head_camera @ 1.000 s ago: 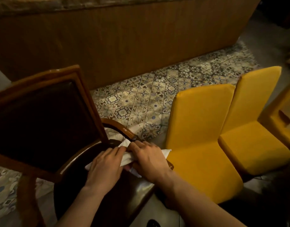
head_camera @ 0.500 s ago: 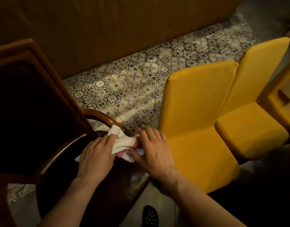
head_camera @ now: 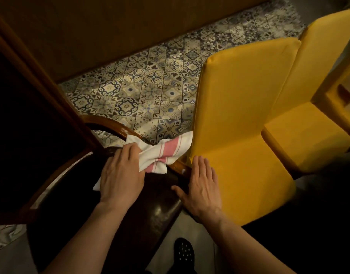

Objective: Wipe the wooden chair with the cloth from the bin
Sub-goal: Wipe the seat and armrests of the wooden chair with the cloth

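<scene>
On the curved armrest of the dark glossy wooden chair [head_camera: 114,128], the left hand [head_camera: 121,175] clutches the white pink-striped cloth [head_camera: 160,154]; the right hand [head_camera: 202,184] lies flat, empty. Wiping looks underway; backrest and seat seemingly remain.

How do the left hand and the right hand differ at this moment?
The left hand presses the striped cloth onto the wooden chair; the right hand touches no cloth. The left hand's fingers curl over the cloth; the right hand's lie flat and spread. Both are bare, palms down.
</scene>
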Tool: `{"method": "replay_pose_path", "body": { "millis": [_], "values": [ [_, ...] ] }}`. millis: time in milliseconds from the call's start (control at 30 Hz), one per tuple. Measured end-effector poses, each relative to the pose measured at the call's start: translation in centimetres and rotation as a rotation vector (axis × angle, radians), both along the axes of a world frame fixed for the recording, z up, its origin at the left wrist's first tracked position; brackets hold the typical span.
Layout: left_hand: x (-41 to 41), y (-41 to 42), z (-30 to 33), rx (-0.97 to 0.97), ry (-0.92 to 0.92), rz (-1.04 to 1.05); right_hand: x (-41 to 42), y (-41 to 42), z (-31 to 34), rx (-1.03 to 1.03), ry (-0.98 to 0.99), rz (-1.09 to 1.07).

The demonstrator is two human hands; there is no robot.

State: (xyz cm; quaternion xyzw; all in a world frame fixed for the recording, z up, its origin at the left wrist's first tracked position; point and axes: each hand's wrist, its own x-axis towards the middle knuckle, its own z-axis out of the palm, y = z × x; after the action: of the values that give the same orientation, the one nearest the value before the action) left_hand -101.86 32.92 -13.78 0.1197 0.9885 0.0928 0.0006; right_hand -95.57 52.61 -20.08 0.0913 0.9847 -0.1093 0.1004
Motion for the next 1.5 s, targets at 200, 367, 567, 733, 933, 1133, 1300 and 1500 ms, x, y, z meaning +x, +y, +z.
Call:
{"method": "replay_pose_path", "body": {
  "millis": [200,367,567,733,933,1133,1300,1500],
  "values": [
    [0.2,1.3,-2.5,0.007,-0.039,0.031,1.1,-0.2,-2.6,-0.020,0.002,-0.007],
    [1.0,2.7,-3.2,0.145,-0.013,0.035,1.2,0.3,-2.9,-0.030,0.001,0.021],
    [3.6,7.0,-3.5,0.236,-0.097,-0.376,1.5,0.8,-2.5,-0.074,0.014,0.101],
    [3.9,8.2,-5.8,0.252,-0.211,-0.505,1.9,1.1,-2.8,-0.114,0.049,0.093],
    [2.9,8.2,-6.5,0.266,-0.228,-0.392,1.6,1.2,-3.1,-0.107,0.065,0.102],
    [1.2,7.1,-6.0,0.107,-0.152,-0.377,1.5,1.5,-2.9,-0.048,0.074,0.135],
    [-0.4,4.5,-5.7,0.024,-0.073,-0.348,1.2,1.2,-3.2,-0.052,0.042,0.083],
    [0.6,5.8,-6.8,0.115,-0.126,-0.269,1.3,1.1,-3.0,-0.080,0.032,0.070]
  ]
}}
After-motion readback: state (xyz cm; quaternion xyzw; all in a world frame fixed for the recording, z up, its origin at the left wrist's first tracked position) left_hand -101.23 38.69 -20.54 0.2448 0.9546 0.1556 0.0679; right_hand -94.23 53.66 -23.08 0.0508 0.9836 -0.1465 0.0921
